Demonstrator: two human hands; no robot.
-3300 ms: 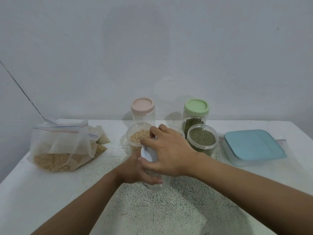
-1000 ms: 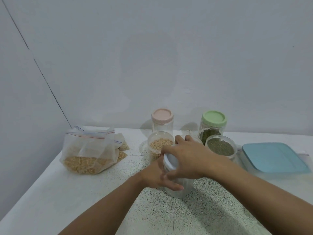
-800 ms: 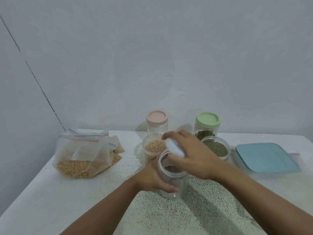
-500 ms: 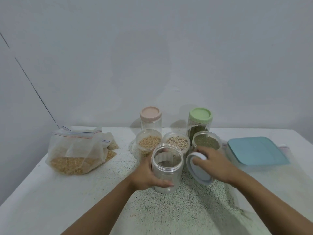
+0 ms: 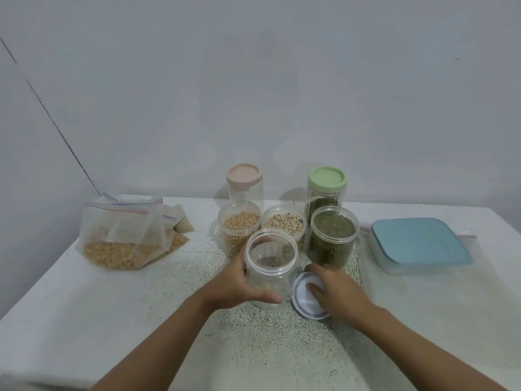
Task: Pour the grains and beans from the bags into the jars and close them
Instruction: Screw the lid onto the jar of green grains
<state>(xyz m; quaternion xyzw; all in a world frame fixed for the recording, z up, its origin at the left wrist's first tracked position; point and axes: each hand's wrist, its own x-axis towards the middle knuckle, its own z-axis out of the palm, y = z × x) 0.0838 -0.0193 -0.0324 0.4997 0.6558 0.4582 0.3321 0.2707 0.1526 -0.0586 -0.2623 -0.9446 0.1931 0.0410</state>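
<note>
An empty clear jar (image 5: 271, 266) stands open on the table's middle, and my left hand (image 5: 238, 283) is wrapped around its left side. Its white lid (image 5: 306, 301) lies upside down just right of it, with my right hand (image 5: 337, 292) holding it against the table. Behind stand three open jars: yellow beans (image 5: 239, 224), speckled beans (image 5: 284, 224) and green beans (image 5: 332, 235). At the far left a zip bag (image 5: 121, 235) with tan grain sits upright, smaller bags (image 5: 181, 227) behind it.
A pink-lidded empty jar (image 5: 244, 184) and a green-lidded jar (image 5: 327, 187) with green beans stand at the back by the wall. A shallow box with a blue lid (image 5: 420, 241) lies at the right. The speckled table (image 5: 84, 306) ends at left.
My right hand took the white lid off the clear jar, carried it right and down, and set it on the table beside the jar. My left hand kept hold of the jar.
</note>
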